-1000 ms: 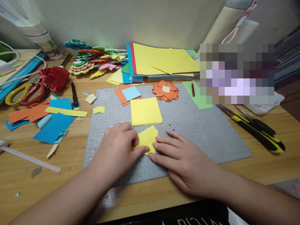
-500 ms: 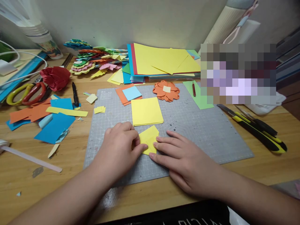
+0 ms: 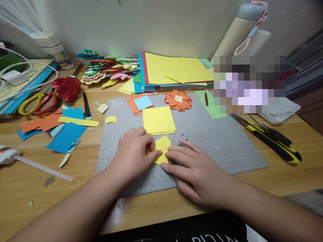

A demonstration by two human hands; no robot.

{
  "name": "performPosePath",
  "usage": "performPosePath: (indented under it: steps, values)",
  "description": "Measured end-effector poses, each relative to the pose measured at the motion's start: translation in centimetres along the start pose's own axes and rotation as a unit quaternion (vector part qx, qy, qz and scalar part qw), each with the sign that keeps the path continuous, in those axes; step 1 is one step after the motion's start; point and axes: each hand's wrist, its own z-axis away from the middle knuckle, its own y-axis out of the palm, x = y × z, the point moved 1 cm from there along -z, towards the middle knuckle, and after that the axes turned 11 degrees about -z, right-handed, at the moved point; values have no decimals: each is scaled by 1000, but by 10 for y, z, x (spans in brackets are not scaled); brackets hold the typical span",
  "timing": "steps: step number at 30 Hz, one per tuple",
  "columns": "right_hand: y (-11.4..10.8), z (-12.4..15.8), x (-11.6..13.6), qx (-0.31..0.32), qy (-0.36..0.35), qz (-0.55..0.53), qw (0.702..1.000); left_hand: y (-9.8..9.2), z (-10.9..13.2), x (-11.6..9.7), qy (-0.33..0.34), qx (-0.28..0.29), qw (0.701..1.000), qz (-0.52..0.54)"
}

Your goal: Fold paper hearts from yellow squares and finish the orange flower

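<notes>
A small folded yellow paper piece (image 3: 162, 145) lies on the grey cutting mat (image 3: 222, 141) near its front edge. My left hand (image 3: 133, 154) is curled, its fingertips pinching the paper's left side. From the right, my right hand (image 3: 196, 171) lies flat with fingers stretched out, their tips pressing the paper's right edge. Just behind the piece sits a stack of yellow paper squares (image 3: 158, 119).
An orange paper flower (image 3: 178, 100), orange and light-blue squares (image 3: 140, 103) and a green sheet (image 3: 211, 104) lie at the mat's back. A big coloured paper pile (image 3: 174, 71) is behind. Scissors (image 3: 37, 103) and scraps (image 3: 66, 134) lie left, utility knives (image 3: 272, 141) right.
The left fingers have shifted further onto the yellow piece, folding its left side inward. The view has moved slightly; the right hand keeps its place on the paper.
</notes>
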Motion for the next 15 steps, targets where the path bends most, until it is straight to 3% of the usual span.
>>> performPosePath:
  steps: [4, 15]
  values:
    - [4, 2, 5, -47, 0, 40, 998, 0, 1, 0, 3, 3, 1000, -6]
    - [7, 2, 10, -58, -5, 83, 995, 1, 2, 0, 11, 0, 1000, -13]
